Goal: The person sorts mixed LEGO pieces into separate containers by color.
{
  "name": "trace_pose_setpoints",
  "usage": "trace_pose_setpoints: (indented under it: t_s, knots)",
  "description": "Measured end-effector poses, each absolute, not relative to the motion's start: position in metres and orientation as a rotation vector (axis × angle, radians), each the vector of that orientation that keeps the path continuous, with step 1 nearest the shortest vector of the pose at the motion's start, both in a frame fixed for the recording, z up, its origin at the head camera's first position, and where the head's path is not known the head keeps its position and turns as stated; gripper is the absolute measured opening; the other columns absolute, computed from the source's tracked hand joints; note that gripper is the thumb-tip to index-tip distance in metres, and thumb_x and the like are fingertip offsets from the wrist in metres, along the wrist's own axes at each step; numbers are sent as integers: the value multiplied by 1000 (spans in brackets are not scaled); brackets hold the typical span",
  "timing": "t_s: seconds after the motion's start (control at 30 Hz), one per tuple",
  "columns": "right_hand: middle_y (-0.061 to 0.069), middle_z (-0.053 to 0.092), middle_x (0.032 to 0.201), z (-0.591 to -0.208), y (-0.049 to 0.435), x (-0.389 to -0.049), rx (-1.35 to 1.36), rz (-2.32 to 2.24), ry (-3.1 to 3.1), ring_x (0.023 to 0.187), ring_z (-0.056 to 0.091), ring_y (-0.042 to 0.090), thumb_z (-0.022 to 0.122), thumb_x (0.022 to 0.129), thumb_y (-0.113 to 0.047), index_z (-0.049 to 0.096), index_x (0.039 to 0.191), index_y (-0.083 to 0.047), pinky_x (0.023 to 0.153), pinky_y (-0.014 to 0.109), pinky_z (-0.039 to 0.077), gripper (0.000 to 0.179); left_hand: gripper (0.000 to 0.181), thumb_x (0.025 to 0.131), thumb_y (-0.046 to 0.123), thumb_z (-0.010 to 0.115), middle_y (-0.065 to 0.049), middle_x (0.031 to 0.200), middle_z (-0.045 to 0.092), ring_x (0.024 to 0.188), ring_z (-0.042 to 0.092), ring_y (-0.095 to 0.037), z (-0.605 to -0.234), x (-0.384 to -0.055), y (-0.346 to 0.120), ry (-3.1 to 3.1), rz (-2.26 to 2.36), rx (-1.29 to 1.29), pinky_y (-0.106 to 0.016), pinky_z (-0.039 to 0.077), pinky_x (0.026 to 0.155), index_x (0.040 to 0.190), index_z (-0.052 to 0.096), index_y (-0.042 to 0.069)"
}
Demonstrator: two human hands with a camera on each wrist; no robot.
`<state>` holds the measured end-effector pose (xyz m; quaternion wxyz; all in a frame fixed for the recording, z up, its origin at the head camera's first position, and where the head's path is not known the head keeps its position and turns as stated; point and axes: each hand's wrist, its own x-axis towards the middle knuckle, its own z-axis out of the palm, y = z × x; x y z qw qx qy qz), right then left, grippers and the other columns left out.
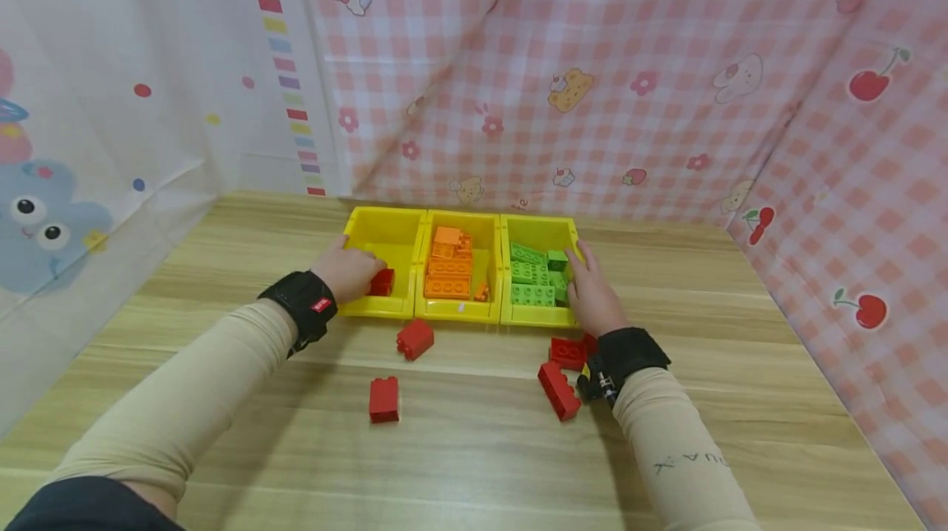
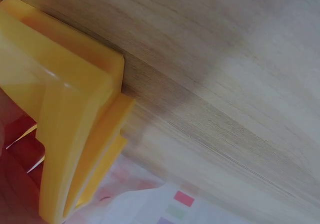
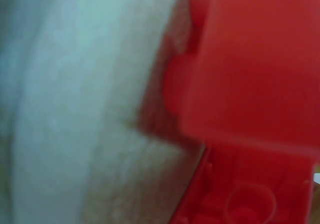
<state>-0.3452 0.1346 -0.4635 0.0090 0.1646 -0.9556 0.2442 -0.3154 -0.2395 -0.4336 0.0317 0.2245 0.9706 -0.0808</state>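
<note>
Three yellow bins stand joined in a row. My left hand (image 1: pixel 351 270) reaches over the outer wall of the left bin (image 1: pixel 403 247), its fingers at a red toy brick (image 1: pixel 382 282) inside. The left wrist view shows the wall of that bin (image 2: pixel 75 98) in front of the fingers, hiding much of the grip. My right hand (image 1: pixel 595 294) holds the outer wall of the right bin (image 1: pixel 536 315), which contains several green bricks (image 1: pixel 533 295). Orange bricks (image 1: pixel 448 287) lie in the middle bin (image 1: pixel 485 259).
Two loose red bricks (image 1: pixel 383 399) (image 1: pixel 415 339) lie in front of the left and middle bins. More red bricks (image 1: pixel 559 391) sit beside my right wrist, close to the camera in the right wrist view (image 3: pixel 255 63). Patterned cloth (image 1: pixel 592 37) hangs behind the wooden table (image 1: pixel 474 465).
</note>
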Motion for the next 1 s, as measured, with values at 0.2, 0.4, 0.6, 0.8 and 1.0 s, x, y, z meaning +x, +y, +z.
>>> trace_pose_setpoints:
  t_s: [0.2,0.4,0.6,0.8,1.0]
  knots:
    - [16,7,153,-463,133,-345,507,774,-2994,126,38,35,41,96,-3,25,146,-1,84,44,45,53,19,84,4,59,-9,85,67,84,62,-27,-435,-314,-245,2995,-222,711,-62,28,96,102,66,6]
    - [16,7,153,-465,134,-347,495,776,-2997,131,32,35,41,96,-3,25,146,-1,98,47,36,52,21,85,4,57,-9,86,64,82,61,-25,-431,-306,-252,3055,-137,800,-57,41,84,104,65,5]
    - [15,6,153,-465,135,-349,487,767,-3011,131,31,36,41,96,-3,25,146,-1,98,47,35,53,20,81,9,67,-5,84,62,76,59,-22,-414,-279,-231,3143,-264,1067,-40,50,73,101,67,6]
    - [15,5,154,-462,136,-348,473,763,-3029,131,32,35,42,96,-4,24,147,-2,97,48,37,53,30,82,14,68,-1,99,64,87,57,-17,-400,-243,-164,2989,-220,1428,-30,47,79,112,65,12]
    - [16,7,153,-461,134,-345,510,750,-3008,129,34,36,41,96,-3,25,146,0,92,47,41,52,30,88,26,62,2,110,63,98,56,-15,-407,-228,-93,2806,-249,1713,-28,44,86,116,64,17]
